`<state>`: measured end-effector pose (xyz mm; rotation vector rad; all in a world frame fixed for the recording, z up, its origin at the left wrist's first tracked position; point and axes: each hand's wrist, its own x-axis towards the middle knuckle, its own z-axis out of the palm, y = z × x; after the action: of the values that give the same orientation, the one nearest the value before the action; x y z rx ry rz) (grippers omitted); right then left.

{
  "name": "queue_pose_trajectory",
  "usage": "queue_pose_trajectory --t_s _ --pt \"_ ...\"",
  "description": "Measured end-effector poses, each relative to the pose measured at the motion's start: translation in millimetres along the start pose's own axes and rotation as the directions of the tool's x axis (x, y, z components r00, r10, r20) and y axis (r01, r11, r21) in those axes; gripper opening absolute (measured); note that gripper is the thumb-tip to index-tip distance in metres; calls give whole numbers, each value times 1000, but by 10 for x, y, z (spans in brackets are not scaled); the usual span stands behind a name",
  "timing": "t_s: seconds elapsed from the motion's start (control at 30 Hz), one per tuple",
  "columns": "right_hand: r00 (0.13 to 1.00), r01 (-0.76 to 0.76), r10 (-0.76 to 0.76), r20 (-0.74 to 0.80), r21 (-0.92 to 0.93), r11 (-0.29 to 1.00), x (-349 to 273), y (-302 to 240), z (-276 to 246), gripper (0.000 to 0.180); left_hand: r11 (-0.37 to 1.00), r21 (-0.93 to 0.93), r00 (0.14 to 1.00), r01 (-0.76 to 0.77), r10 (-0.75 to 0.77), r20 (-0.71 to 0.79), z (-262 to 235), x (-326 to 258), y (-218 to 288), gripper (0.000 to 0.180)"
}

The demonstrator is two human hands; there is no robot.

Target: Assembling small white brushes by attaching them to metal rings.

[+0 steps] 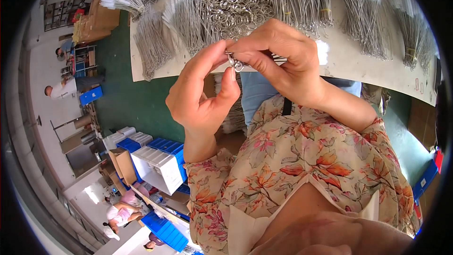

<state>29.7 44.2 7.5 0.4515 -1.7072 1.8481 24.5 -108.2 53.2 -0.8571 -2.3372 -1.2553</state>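
Observation:
My left hand [202, 89] pinches a small shiny metal ring [237, 65] between thumb and fingertips, in front of my chest near the table's edge. Closed beside it, fingertips meeting those of the left, my right hand [288, 61] holds thin wire-stemmed brushes. Their white bristle end [322, 53] sticks out past the right side of that hand. The wire ends meet the ring between both hands; whether they are threaded on it is too small to tell. Just beyond my fingers lies a heap of loose metal rings [238, 2].
Bundles of wire brushes [358, 9] cover the pale table [347, 68] on both sides of the rings. At the lower left stand white and blue plastic bins [158, 167] and cardboard boxes. Several people work farther off at the left, across a green floor [141, 108].

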Motion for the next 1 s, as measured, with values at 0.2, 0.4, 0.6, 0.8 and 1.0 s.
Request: queue_pose_trajectory --t_s 0.2,0.4,0.6,0.8,1.0 --pt "998 45 -45 34 19 999 5 94 -34 17 997 -76 1000 13 -15 -26 58 22 -80 31" --pt "971 -161 153 183 33 986 107 -66 -59 18 999 8 999 39 -39 4 -59 9 -44 29" --pt "988 -93 100 114 -67 993 -15 -77 -83 14 997 -71 995 -27 34 93 -92 125 21 26" --pt "979 -204 204 25 9 979 -6 -108 1 11 993 -35 989 -116 119 90 -97 173 45 28" --pt "997 -72 74 29 -82 994 30 -76 5 14 993 -39 991 -114 116 73 -76 180 -2 28"
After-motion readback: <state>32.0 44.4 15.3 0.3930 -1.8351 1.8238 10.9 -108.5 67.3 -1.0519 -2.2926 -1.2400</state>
